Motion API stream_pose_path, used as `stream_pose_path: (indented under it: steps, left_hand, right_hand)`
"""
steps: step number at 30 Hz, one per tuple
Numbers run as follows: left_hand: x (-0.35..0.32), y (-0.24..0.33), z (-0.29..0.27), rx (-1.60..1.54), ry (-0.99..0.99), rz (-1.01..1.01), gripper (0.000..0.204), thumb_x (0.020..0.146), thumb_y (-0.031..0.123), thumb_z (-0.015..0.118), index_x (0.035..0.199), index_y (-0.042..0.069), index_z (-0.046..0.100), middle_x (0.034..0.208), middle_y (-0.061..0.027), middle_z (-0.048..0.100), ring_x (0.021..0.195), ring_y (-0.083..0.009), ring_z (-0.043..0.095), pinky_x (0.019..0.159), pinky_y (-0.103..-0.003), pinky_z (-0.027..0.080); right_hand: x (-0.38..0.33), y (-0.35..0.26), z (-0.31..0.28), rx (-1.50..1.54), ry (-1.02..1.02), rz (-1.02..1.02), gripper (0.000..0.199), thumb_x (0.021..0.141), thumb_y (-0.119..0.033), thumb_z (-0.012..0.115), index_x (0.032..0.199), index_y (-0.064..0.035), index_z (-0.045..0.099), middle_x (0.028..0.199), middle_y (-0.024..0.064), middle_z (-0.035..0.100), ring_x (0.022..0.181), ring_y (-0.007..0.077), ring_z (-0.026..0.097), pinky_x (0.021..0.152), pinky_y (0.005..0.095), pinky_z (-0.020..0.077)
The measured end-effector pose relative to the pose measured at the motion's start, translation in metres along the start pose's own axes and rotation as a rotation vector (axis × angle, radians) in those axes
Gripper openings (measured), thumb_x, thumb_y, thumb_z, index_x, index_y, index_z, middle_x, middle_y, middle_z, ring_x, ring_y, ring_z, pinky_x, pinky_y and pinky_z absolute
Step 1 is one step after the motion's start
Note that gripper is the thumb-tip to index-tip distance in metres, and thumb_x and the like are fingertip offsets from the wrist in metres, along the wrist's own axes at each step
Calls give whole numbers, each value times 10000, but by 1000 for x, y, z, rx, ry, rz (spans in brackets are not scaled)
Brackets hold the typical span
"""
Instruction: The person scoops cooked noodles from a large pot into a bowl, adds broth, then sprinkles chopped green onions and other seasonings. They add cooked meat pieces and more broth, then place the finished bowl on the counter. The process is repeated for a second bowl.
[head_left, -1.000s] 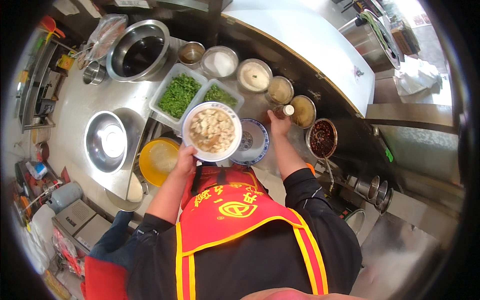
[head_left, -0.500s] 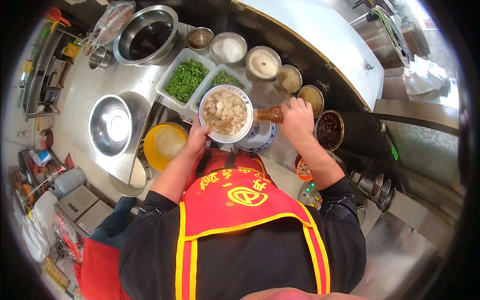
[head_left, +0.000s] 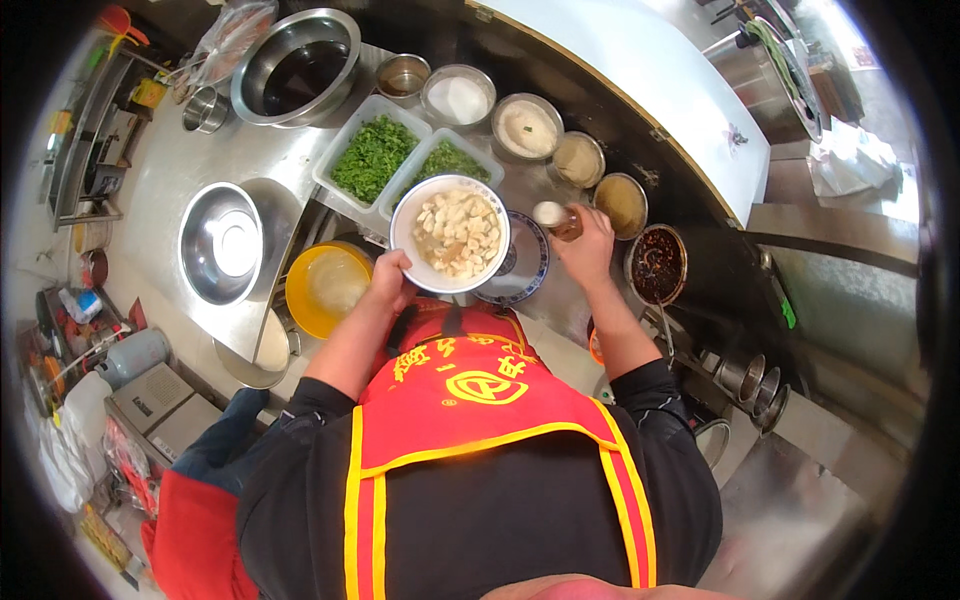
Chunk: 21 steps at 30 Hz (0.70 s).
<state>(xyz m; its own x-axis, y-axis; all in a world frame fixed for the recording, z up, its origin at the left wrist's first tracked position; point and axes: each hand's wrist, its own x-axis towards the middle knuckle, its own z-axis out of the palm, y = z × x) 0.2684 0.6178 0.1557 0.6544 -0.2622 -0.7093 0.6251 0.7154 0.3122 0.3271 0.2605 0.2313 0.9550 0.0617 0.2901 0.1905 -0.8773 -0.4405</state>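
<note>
Head view: a white bowl [head_left: 450,234] filled with pale chunks is held at its near rim by the left hand [head_left: 388,275], fingers closed on the edge, above a blue-patterned plate [head_left: 527,268] on the steel worktop [head_left: 200,160]. A small brown shaker bottle with a white cap [head_left: 557,218] is gripped in the right hand [head_left: 587,250], fingers wrapped round it, tilted with the cap toward the bowl, just beside its right rim. Behind the bowl, two white trays of chopped greens [head_left: 375,157] are seen, and a curved row of steel condiment bowls [head_left: 527,127] runs to a dark chilli sauce bowl [head_left: 656,264] near the right hand. A yellow basin [head_left: 327,288] lies below the left forearm. Both forearms are extended forward from the red apron [head_left: 470,385], elbows bent.
</note>
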Motion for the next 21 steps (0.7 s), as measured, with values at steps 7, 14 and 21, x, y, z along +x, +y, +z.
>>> stream_pose_path:
  steps: [7,14,21]
  left_hand:
    - [-39,16,-67,-56,76,70,884,676,154,519,1521,-61,372,1497,-262,513,1381,-440,508,1219,-546,368]
    - [-54,18,-117,-159,53,174,744,722,79,498,1444,-92,449,1403,-244,588,1313,-409,569,1171,-515,434]
    - [-30,11,-136,-123,137,116,718,724,86,506,1423,-79,482,1350,-224,629,1271,-378,601,1126,-494,471]
  right_hand:
    - [-17,52,83,313,-32,620,564,692,-187,929,1153,26,683,1043,169,768,965,305,746,856,396,573]
    - [-41,-24,70,399,-8,657,277,871,-136,746,1106,5,708,1013,150,761,912,264,734,856,360,564]
    - [83,-126,184,-260,-490,-43,512,892,-207,738,1385,-136,620,1469,174,528,1252,401,597,1004,485,535]
